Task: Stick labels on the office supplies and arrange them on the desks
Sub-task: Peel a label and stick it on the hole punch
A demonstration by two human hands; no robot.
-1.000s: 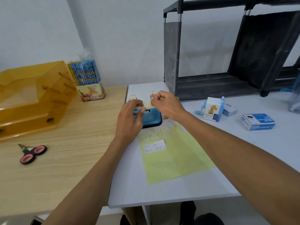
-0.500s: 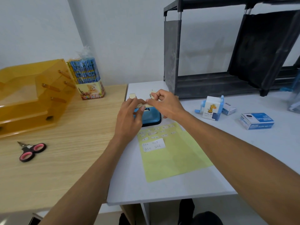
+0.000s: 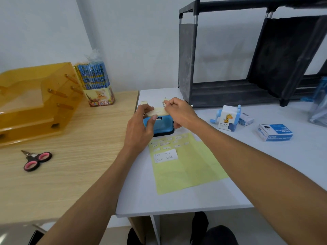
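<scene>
A cream paper strip (image 3: 158, 112) hangs just above a blue hole punch (image 3: 163, 126) on the white desk (image 3: 230, 156). My left hand (image 3: 139, 128) pinches the strip's left end between thumb and fingers. At the strip's right end, the fingertips of my right hand (image 3: 178, 112) pinch it. In front of the punch lies a yellow backing sheet (image 3: 185, 167) with several small white labels and one larger handwritten label (image 3: 165, 155).
Pink-handled scissors (image 3: 36, 159), an amber document tray (image 3: 31, 103) and a wrapped pencil pack (image 3: 97, 85) sit on the wooden desk (image 3: 79, 165). A giraffe sharpener (image 3: 228, 118), a small box (image 3: 246, 119), a binder clip box (image 3: 274, 132) and a black rack (image 3: 247, 55) stand right.
</scene>
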